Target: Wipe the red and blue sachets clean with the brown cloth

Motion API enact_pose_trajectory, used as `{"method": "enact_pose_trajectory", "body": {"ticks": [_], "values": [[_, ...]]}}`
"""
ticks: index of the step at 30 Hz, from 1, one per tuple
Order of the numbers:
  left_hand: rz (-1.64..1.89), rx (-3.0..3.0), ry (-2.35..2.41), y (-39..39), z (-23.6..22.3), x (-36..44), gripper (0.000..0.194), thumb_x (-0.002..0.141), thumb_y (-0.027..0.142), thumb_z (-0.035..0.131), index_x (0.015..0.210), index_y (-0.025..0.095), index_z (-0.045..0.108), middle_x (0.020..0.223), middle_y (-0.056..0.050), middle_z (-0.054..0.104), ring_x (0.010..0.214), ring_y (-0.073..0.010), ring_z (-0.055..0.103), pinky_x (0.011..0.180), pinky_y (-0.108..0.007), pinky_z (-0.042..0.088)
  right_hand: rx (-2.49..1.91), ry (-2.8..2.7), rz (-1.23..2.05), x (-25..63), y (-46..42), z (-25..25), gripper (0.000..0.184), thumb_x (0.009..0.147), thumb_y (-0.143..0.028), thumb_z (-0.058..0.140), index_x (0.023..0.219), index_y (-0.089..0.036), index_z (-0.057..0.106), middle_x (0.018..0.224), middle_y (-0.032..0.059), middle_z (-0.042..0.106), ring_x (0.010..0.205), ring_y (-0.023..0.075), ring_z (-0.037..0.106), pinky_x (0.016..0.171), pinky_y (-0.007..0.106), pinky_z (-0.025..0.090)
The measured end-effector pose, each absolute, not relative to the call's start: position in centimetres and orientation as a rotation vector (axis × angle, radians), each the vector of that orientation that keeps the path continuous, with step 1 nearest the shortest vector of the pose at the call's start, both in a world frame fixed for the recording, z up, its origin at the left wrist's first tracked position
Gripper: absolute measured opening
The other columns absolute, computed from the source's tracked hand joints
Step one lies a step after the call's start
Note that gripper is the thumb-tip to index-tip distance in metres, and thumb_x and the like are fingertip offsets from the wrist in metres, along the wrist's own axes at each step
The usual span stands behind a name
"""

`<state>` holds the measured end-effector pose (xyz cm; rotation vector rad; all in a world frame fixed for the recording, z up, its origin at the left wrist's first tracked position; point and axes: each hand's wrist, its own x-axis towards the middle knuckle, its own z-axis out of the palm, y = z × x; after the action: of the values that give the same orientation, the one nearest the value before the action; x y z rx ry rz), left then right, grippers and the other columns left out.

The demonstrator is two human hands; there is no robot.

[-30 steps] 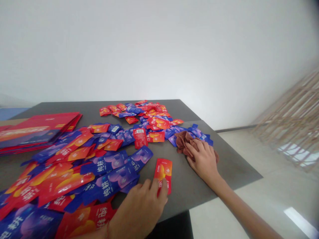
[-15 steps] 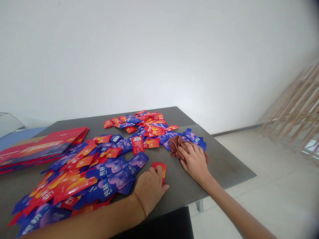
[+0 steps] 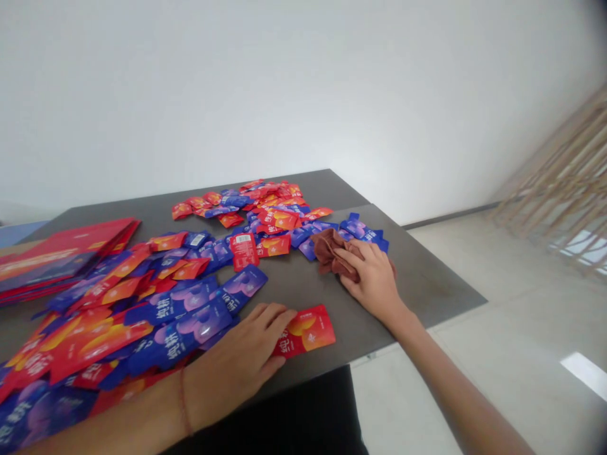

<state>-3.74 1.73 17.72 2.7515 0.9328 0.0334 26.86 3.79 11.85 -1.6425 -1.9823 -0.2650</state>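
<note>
My left hand [image 3: 237, 366] lies flat on the grey table [image 3: 303, 294], its fingertips over the left end of a red sachet [image 3: 308, 332] and its thumb just below that end. My right hand [image 3: 372, 281] rests on a bunched brown cloth [image 3: 332, 253], with the fingers curled over its right side. Loose red and blue foil sachets [image 3: 180, 322] spread across the table's left and far parts. Some sit close beside my left hand, and a few blue ones lie just behind the cloth.
A stack of flat red cartons [image 3: 61, 259] lies at the table's left. The table's near right edge drops to a pale tiled floor [image 3: 497, 379]. A wooden lattice [image 3: 559, 170] leans at the right, and a white wall rises behind the table.
The red sachet has turned from lengthwise to crosswise under my left hand. My right hand still sits on the cloth, which has shifted slightly left in view with the whole scene.
</note>
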Motion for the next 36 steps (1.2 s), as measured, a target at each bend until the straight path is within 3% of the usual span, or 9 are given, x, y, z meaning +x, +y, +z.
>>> {"method": "enact_pose_trajectory", "body": {"ticks": [5,12,20,23,28,36], "values": [[0.224,2.840,0.995,1.8,16.0,-5.7,0.069,0.099,0.042,0.065,0.158,0.023,0.036,0.154,-0.011,0.054,0.143,-0.0284,0.052,0.112,-0.043,0.051,-1.661,-2.043,-0.226,27.0,3.3,12.3,0.049,0.095,-0.029,0.063,0.144,-0.026,0.064,0.150,0.0142,0.054,0.132,0.0376,0.047,0.105,0.053,0.041],[0.335,3.006,0.944,2.1,15.7,-5.6,0.061,0.099,0.052,0.061,0.149,0.020,0.049,0.140,-0.011,0.062,0.128,-0.0301,0.060,0.103,-0.043,0.055,-1.715,-2.078,-0.329,26.5,2.5,13.0,0.048,0.097,-0.029,0.062,0.145,-0.025,0.063,0.152,0.0156,0.052,0.134,0.0393,0.047,0.104,0.054,0.042],[0.200,2.903,1.014,1.9,15.1,-6.0,0.062,0.096,0.047,0.068,0.150,0.024,0.047,0.144,-0.009,0.058,0.128,-0.0296,0.056,0.108,-0.043,0.050,-1.712,-2.073,-0.362,26.4,2.4,13.3,0.050,0.094,-0.026,0.067,0.143,-0.024,0.064,0.149,0.0164,0.054,0.130,0.0393,0.052,0.102,0.057,0.047],[0.225,2.906,0.969,2.0,15.5,-5.3,0.061,0.100,0.050,0.064,0.153,0.025,0.045,0.145,-0.009,0.057,0.131,-0.0299,0.053,0.109,-0.044,0.047,-1.703,-2.074,-0.393,26.3,2.4,13.3,0.048,0.094,-0.027,0.068,0.142,-0.023,0.065,0.148,0.0168,0.056,0.128,0.0386,0.052,0.101,0.055,0.047],[0.081,2.831,0.748,2.5,16.0,-1.9,0.039,0.108,0.029,0.045,0.146,0.030,0.053,0.127,-0.006,0.063,0.110,-0.0268,0.058,0.095,-0.046,0.050,-1.703,-2.073,-0.418,26.3,2.4,13.3,0.048,0.094,-0.028,0.068,0.142,-0.024,0.065,0.147,0.0156,0.056,0.127,0.0372,0.053,0.102,0.053,0.047],[-0.086,2.738,0.653,3.5,15.2,-0.2,0.044,0.105,0.026,0.053,0.146,0.042,0.053,0.114,-0.004,0.058,0.096,-0.0239,0.057,0.082,-0.039,0.050,-1.698,-2.081,-0.407,26.4,2.5,13.1,0.049,0.094,-0.029,0.067,0.143,-0.025,0.064,0.150,0.0154,0.054,0.131,0.0378,0.051,0.102,0.054,0.045]]}}
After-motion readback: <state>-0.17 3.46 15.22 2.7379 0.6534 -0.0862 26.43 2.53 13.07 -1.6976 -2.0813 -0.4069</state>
